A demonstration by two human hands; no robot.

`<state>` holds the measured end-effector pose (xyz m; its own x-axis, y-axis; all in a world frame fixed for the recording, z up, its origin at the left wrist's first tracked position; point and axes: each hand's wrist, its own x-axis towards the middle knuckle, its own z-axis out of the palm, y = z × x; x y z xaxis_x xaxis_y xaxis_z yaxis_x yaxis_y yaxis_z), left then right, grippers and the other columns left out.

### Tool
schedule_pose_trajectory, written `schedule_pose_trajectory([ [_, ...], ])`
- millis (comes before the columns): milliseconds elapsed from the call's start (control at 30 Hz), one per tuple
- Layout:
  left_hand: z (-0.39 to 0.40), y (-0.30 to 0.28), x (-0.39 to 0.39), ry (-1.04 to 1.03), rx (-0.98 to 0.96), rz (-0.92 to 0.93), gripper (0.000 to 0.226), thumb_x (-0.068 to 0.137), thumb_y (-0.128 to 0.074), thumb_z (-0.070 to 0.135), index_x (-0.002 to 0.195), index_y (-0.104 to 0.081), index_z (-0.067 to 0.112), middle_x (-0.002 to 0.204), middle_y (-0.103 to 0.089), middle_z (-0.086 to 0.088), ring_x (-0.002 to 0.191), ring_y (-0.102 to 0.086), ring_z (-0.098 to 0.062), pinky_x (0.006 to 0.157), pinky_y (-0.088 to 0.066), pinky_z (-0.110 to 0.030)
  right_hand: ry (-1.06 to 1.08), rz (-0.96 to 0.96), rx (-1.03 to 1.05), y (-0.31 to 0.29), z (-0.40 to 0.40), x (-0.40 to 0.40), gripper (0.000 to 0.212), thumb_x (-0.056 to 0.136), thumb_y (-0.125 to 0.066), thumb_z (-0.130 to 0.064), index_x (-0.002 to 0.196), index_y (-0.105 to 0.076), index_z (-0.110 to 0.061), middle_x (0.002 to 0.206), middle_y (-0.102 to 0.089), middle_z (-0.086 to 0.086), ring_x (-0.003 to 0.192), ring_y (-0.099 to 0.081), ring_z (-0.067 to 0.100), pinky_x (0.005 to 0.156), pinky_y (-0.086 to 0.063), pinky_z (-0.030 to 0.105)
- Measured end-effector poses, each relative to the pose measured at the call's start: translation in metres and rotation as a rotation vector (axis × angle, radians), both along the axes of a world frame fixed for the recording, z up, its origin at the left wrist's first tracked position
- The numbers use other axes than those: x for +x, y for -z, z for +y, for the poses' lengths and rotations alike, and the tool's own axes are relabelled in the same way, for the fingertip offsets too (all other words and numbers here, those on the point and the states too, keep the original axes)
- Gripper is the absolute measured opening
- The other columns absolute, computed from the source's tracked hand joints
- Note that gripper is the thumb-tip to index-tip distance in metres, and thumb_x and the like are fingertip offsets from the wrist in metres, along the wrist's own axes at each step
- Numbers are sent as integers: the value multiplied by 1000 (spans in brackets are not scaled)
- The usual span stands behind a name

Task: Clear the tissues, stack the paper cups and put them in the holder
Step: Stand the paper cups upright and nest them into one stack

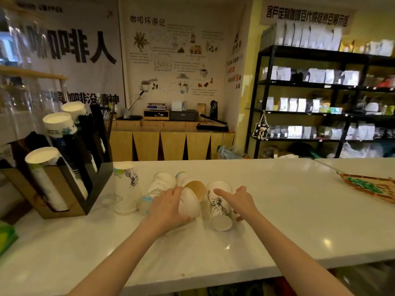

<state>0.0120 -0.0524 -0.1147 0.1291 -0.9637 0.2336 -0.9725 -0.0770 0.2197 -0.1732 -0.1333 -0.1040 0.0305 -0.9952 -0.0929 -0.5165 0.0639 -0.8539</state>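
Several paper cups lie in a cluster on the white counter [277,206]. One printed cup [126,186] stands upside down at the left. Beside it a printed cup [159,184] lies on its side. My left hand [166,207] rests on a plain white cup [190,202], fingers wrapped around it; a brown-lined cup [196,188] lies just behind. My right hand [239,200] has spread fingers touching the side of a printed cup [220,207] lying on its side. The black cup holder [94,178] with stacked cups stands at the far left. No tissues are visible.
A patterned paper bag [372,186] lies at the counter's right edge. Something green [6,238] sits at the near left. Behind the counter are a wooden sideboard [171,144] and black shelves [320,99] of packaged goods.
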Motion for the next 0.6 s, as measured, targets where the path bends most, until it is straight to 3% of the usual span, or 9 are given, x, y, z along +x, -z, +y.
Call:
schedule_pose_trajectory([
  [133,-2,5,3,-33,45,-42,88,70,-62,49,139,-17,20,137,-43,-7,124,-40,-27,100,-35,-40,-16,16,97,3,-9,4,94,62,-70,-56,130,-35,-1,126,-53,18,102,-60,36,67,-55,43],
  [233,-3,-1,5,-17,62,13,93,67,-65,50,140,-16,22,137,-44,-6,124,-41,-26,99,-37,-39,-57,-19,172,-1,-19,-1,74,70,-69,-47,121,-45,1,106,-55,16,74,-59,29,55,-53,36],
  [333,-4,-18,5,12,20,271,94,63,-73,45,138,-22,23,134,-46,-4,118,-45,-23,93,-41,-34,-90,1,200,-15,-33,-9,69,70,-67,-49,117,-49,-2,105,-61,18,78,-62,30,65,-56,38],
  [500,-5,-30,2,109,-56,721,87,61,-79,32,133,-32,26,114,-50,8,103,-50,-14,77,-46,-25,-173,28,100,-57,-46,-14,65,72,-63,-53,116,-53,-5,88,-64,11,73,-63,24,55,-51,31],
  [600,-7,-22,-1,157,-102,860,86,57,-82,29,129,-35,30,115,-53,10,107,-52,-14,84,-51,-32,-230,-39,23,-88,-48,-9,65,71,-63,-55,119,-55,-10,98,-67,10,81,-65,25,56,-51,30],
])
